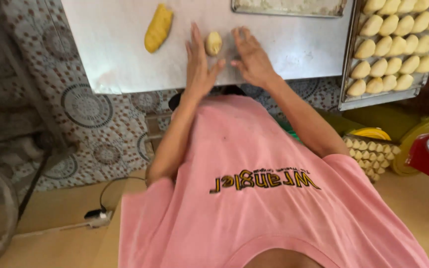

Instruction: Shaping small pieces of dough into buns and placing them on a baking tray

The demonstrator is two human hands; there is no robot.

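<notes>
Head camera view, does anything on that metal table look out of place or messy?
Nothing stands out. A small dough piece lies on the metal table between the left hand and right hand; a yellow dough log lies apart, and shaped pieces sit in tidy rows on the tray.

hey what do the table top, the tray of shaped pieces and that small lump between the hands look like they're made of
Table top: likely sheet metal, dull grey with a soft sheen. Tray: looks like thin metal too, with a raised, worn rim. Small lump between the left hand and right hand: probably raw dough, pale yellow, matte and smooth.
</notes>
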